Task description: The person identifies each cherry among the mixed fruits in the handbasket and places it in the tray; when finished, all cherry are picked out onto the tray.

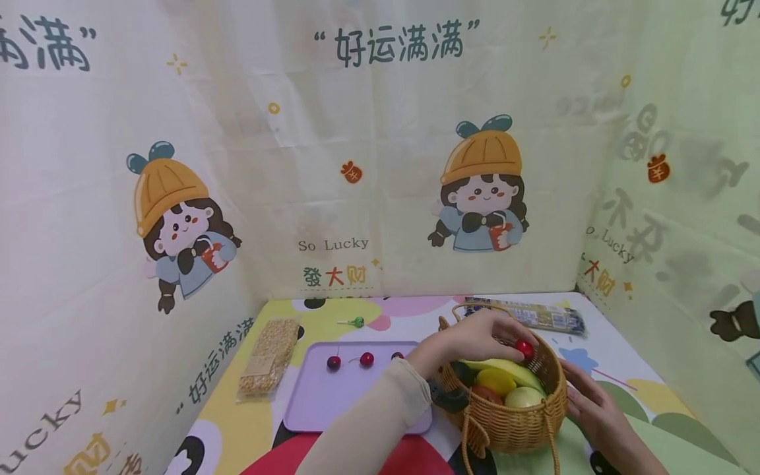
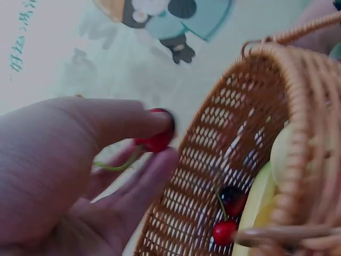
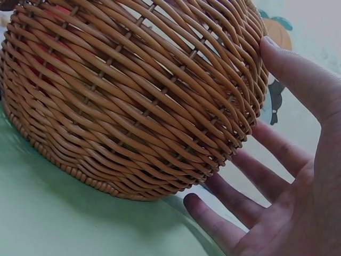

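Observation:
My left hand [image 1: 483,335] reaches over the wicker basket [image 1: 513,429]. Between thumb and fingers it pinches a red cherry [image 2: 155,140] with a green stem [image 2: 120,166]. Inside the basket, the left wrist view shows a bright cherry [image 2: 225,233] and a darker one [image 2: 233,199] next to a banana [image 2: 259,200]. A lemon [image 1: 496,381], a pale green round fruit [image 1: 525,397] and a reddish fruit [image 1: 486,394] also lie in it. My right hand [image 3: 298,208] rests against the basket's right side, fingers extended; its thumb touches the weave near the rim.
Left of the basket is a lilac tray [image 1: 309,389] holding cherries [image 1: 366,359], one partly hidden by the left forearm. A bag of grains [image 1: 268,359] lies farther left, a green lollipop [image 1: 356,322] behind the tray. A long packet [image 1: 534,316] lies behind the basket.

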### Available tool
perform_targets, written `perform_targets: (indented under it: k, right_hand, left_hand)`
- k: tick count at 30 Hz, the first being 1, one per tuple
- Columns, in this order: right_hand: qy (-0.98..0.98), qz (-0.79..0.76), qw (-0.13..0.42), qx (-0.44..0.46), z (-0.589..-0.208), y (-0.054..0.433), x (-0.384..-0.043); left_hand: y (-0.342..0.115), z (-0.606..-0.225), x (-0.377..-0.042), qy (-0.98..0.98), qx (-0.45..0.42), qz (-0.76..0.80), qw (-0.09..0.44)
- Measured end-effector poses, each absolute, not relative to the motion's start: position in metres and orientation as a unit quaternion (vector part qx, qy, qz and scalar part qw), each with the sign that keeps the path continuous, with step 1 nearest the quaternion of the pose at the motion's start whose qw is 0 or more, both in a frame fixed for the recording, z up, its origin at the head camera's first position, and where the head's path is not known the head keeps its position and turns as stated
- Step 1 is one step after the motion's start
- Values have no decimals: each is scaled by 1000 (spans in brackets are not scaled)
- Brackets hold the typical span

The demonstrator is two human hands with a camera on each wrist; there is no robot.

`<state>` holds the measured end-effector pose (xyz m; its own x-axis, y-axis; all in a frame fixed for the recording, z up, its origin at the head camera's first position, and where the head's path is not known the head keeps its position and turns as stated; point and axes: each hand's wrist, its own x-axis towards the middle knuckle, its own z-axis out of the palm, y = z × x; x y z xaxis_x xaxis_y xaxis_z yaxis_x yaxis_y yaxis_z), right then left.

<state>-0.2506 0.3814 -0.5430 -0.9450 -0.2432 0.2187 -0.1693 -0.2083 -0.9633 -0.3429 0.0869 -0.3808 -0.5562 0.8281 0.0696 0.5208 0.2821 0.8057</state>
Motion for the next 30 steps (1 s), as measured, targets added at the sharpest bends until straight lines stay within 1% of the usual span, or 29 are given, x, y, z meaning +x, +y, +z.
perform_targets:
  k: [3, 6, 13, 16, 25, 30]
  right_hand:
    - [628, -760, 22, -163, -543, 382, -250]
    - [621, -765, 23, -170, -543, 382, -249]
    - [636, -758, 16, -142, -542, 381, -250]
    - [636, -757, 17, -146, -542, 381, -250]
    - [604, -772, 19, -198, -541, 379, -251]
    - [609, -769, 16, -193, -542, 379, -250]
  left_hand:
    - [78, -378, -335, 766, 424, 455, 161]
    - [66, -376, -327, 746, 424, 491, 150]
    - [34, -374, -309, 711, 436, 531, 147]
    - [20, -377, -301, 700, 431, 550, 148]
    - [-31, -405, -289, 693, 371, 600, 147]
    - [-62, -425, -289, 693, 324, 625, 154]
